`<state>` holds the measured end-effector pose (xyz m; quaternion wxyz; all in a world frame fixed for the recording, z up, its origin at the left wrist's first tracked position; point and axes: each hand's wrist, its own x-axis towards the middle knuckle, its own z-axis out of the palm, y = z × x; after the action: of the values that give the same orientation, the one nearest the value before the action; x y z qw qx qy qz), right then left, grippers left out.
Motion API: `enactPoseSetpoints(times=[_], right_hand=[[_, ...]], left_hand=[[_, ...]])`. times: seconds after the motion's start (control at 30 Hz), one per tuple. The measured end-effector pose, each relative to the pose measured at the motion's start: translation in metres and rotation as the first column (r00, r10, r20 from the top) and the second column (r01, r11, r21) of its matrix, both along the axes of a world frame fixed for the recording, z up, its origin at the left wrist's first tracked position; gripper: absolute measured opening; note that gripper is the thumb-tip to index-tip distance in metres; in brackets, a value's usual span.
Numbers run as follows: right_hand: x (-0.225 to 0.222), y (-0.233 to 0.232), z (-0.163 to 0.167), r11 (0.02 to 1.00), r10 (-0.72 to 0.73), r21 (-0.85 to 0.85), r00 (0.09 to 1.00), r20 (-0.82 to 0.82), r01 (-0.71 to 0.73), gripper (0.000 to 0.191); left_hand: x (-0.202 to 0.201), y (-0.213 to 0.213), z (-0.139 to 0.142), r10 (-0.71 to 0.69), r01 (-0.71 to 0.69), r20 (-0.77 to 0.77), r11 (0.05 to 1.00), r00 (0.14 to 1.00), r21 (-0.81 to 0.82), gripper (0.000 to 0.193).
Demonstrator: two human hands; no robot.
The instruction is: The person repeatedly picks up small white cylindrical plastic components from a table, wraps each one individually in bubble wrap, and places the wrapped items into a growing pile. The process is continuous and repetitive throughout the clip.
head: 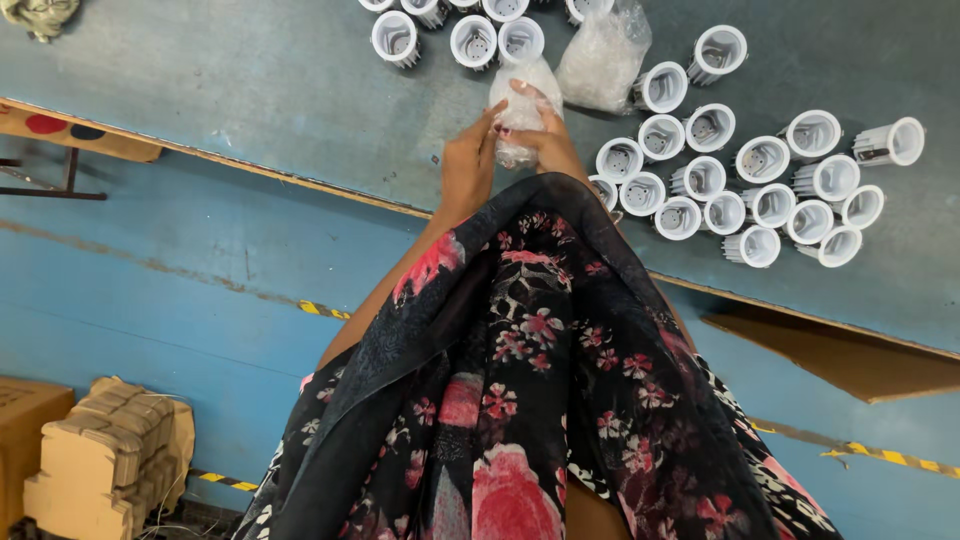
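Both my hands meet over the grey-green table [250, 80], holding a small clear plastic bag [522, 100] with a white part inside it. My left hand [468, 160] grips the bag's left side. My right hand [545, 135] wraps the bag from the right, fingers curled over its top. A dark floral scarf [520, 370] hangs over my arms and hides my right forearm. Several white round ribbed housings [760, 190] stand in a cluster on the table to the right of my hands.
More white housings [470, 35] sit at the table's far edge, beside a crumpled clear plastic bag [600, 55]. Below the table edge lie a blue floor [150, 290], stacked cardboard pieces [110, 460] at lower left and a flat cardboard sheet [850, 360] at right.
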<state>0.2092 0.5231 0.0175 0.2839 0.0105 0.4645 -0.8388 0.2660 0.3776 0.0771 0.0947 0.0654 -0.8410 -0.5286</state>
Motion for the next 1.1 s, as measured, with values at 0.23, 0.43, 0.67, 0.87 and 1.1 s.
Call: enactPoseSetpoints(times=[0.23,0.43,0.67,0.87,1.1], right_hand=[[-0.01,-0.003,-0.028,0.957,-0.097,-0.248,0.969,0.227,0.154,0.058],[-0.017,-0.007,-0.045,0.93,-0.159,-0.281,0.95,0.27,0.235,0.057],[-0.02,-0.007,-0.035,0.907,-0.001,-0.395,0.939,0.344,0.145,0.062],[-0.029,-0.01,-0.028,0.997,0.064,0.027,0.99,0.123,-0.068,0.068],[-0.025,0.009,-0.019,0.684,0.127,0.727,0.972,-0.197,0.058,0.036]], left_hand=[[0.006,-0.002,-0.012,0.006,0.021,0.28,0.995,0.96,-0.093,0.044],[0.001,-0.004,-0.033,-0.071,-0.001,-0.243,0.959,0.967,-0.283,0.038],[-0.035,-0.019,-0.038,0.009,-0.026,-0.159,0.994,0.987,-0.105,0.024],[-0.069,-0.053,-0.033,-0.191,0.206,-0.116,0.969,0.975,0.135,0.023],[-0.053,-0.045,-0.052,-0.413,0.273,0.145,0.789,0.899,0.55,0.033]])
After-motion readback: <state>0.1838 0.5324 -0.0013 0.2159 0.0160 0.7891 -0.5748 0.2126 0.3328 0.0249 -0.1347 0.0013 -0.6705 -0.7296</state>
